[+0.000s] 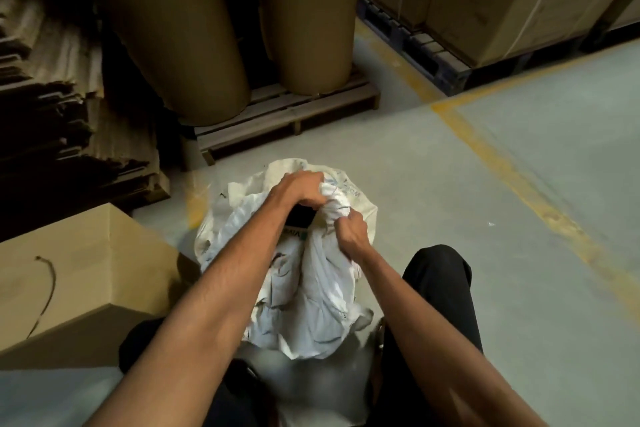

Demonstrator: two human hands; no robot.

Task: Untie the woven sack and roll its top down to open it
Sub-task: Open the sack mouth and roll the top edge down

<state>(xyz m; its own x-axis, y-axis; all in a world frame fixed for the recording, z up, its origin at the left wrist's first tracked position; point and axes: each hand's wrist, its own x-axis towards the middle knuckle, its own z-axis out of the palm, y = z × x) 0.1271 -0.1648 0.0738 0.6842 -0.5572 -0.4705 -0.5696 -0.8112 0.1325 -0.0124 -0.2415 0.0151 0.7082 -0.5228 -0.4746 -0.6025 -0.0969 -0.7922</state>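
White woven sack (304,274): left hand (299,189) and right hand (351,230) grip its bunched top.

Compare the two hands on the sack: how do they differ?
The left hand grips the far side of the sack top, knuckles up; the right hand pinches the bunched neck nearer the body. The left sits higher in view. Both are curled on white fabric.

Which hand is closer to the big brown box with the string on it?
Left. The left hand grips the sack top on the side toward the cardboard box; the right hand grips the sack farther from it.
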